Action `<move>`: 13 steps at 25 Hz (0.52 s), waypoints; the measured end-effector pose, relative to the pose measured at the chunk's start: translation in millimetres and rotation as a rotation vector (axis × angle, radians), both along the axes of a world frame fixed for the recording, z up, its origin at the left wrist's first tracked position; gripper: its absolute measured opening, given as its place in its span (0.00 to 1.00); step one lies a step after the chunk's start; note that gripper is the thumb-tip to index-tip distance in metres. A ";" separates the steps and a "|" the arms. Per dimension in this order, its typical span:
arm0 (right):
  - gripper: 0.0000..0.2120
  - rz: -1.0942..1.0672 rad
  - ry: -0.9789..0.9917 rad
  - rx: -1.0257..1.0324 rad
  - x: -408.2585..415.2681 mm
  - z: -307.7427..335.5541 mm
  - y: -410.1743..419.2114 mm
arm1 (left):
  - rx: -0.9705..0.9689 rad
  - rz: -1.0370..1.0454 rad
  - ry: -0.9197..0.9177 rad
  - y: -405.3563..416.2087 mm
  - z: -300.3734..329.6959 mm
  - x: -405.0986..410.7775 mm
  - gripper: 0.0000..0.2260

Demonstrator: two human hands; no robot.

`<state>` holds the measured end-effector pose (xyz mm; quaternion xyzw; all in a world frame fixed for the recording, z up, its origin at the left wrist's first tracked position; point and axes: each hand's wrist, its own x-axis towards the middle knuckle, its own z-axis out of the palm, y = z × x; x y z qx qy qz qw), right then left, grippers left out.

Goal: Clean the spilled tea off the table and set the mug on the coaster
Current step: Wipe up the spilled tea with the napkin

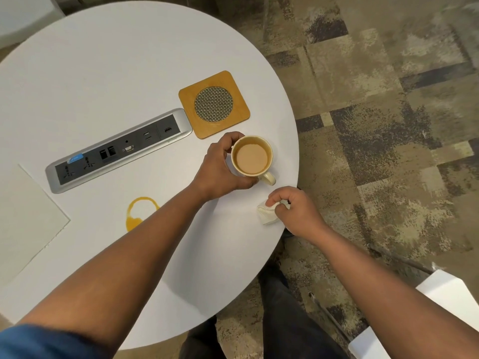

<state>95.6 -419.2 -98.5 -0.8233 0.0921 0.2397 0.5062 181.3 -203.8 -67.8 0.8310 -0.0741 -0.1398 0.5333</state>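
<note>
The left hand [220, 169] gripped the mug [252, 156] round its body, just short of the coaster [214, 104]; nearly full, it looked heavy and spill-prone; the right hand [293, 209] pinched a soft tissue [267, 215]; the tea ring [141, 212] remained on the bench [103, 73].

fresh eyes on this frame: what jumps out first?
The cream ceramic mug of milky tea, gripped by the left hand near the round white table's right edge, just below the empty square wooden coaster. Next, the orange-brown ring-shaped tea spill lower left, and the right hand clutching a crumpled white tissue.
</note>
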 end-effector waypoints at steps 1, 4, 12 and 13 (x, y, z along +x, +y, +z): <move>0.16 -0.007 0.006 -0.003 0.2 0.4 0.5 | 0.008 -0.006 0.001 0.1 0.0 0.0 0.38; 0.15 -0.043 0.010 -0.024 0.2 5.0 4.3 | 0.088 -0.036 0.054 5.6 3.0 -2.4 0.47; 0.18 -0.069 0.021 0.148 -16.7 24.0 70.3 | 0.040 0.298 0.137 57.5 20.1 -71.7 0.14; 0.18 -0.109 0.052 0.208 -17.3 24.8 81.1 | 0.005 0.282 0.199 62.4 21.2 -80.5 0.10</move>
